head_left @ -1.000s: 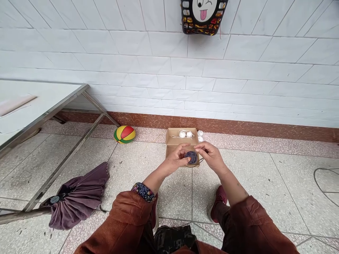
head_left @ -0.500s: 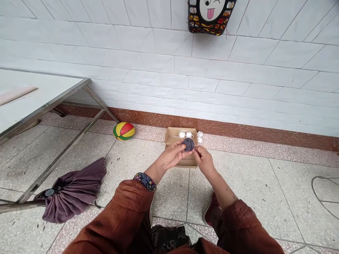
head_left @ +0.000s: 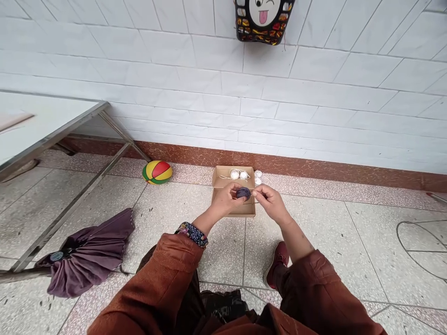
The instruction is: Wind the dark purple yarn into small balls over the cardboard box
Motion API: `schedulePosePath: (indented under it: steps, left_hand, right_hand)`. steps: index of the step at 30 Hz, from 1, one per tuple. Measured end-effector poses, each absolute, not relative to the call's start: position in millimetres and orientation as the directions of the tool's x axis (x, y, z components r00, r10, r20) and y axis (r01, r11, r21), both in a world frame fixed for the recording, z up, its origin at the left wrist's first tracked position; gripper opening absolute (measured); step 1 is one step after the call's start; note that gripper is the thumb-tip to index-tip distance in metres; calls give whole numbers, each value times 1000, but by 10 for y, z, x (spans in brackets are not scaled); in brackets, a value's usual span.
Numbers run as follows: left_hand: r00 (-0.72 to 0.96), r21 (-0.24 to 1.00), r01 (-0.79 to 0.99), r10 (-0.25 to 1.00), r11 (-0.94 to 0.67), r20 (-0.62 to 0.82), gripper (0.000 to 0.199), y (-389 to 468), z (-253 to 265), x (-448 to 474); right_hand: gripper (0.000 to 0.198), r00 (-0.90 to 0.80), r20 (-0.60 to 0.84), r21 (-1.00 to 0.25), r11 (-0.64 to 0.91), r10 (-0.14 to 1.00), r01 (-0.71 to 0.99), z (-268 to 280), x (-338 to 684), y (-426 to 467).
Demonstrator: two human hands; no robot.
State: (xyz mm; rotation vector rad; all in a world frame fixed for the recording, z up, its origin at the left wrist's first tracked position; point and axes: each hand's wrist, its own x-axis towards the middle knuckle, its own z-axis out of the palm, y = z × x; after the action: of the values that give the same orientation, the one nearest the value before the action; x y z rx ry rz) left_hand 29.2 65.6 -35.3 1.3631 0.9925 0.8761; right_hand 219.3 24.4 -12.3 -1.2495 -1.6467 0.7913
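Note:
A dark purple-grey ball of yarn [head_left: 243, 193] is gripped in the fingers of my left hand [head_left: 225, 200]. Just to its right, my right hand [head_left: 270, 201] pinches at the ball's edge, where a strand of yarn seems to run between the fingertips. Below both hands an open cardboard box [head_left: 240, 215] lies on the floor, partly hidden by them. Two white yarn balls [head_left: 239, 174] with a loose end rest in its far part. More white balls [head_left: 258, 177] lie beside the box on the right.
A red, yellow and green ball [head_left: 158, 172] sits near the wall. At left stand a metal-framed table [head_left: 63, 125] and a purple folded umbrella [head_left: 92, 253]. A black basket [head_left: 263, 35] hangs on the tiled wall. A wire frame [head_left: 419, 251] lies at right.
My left hand has turned the yarn ball, its fingers now over the top. My right hand has moved slightly away from it. The whole view has shifted a little.

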Motion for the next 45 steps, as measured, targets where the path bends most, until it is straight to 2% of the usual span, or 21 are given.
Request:
schedulePosePath:
  steps: [3,5,9,13,16,23,28,31,35,38,41,45]
  left_hand:
    - [499,984,-14,855,175,-145,36,449,-373,157]
    - [571,953,-135,807,270,-148,37,327,-378,58]
    - [546,806,-435,829,402,-119,52,209,-397,-120]
    - [471,710,-564,870,422,-143,48,244,-443,-274]
    - [424,733,-552,891,398,-164,44,294,-501,-370]
    - [351,842,-380,902,382,-250,47,303,-626,-549]
    - [303,956,-188,939,227,-163,45,212,-615,-670]
    - [346,980,-97,929,174,-131,44,137,-594,-707]
    - [485,953,-241,873,184,-46,53,21,-557,-736]
    - [539,866,-403,842,296,-37,59,-74,-513,-742]
    - [527,780,-507,848,368,-57,57,-178,-457,-711]
    - [434,696,-625,899,353,-67,49,-335,-360,-631]
  right_hand:
    - [22,-98,288,-854,302,952,422,-180,2114,260]
    - [22,-94,283,-842,294,955,452,-283,2007,267]
    - [24,-72,229,-831,233,971,506,-562,1726,242]
    - [24,-93,185,-816,206,978,541,-738,1491,133]
    - [25,-142,199,-818,244,970,521,-753,1393,11]
    - [21,-211,248,-809,322,945,492,-595,1180,-289]
    - [16,-258,322,-760,411,911,504,-392,1086,-329]
    - [18,-263,337,-739,427,904,521,-301,1143,-208]
    - [21,-158,284,-771,323,946,549,-350,1249,-23]
    - [25,-66,200,-829,205,978,520,-512,1259,-59]
    - [26,-34,183,-858,176,983,482,-693,1207,-257]
    - [25,-60,211,-847,213,976,488,-797,1165,-564]
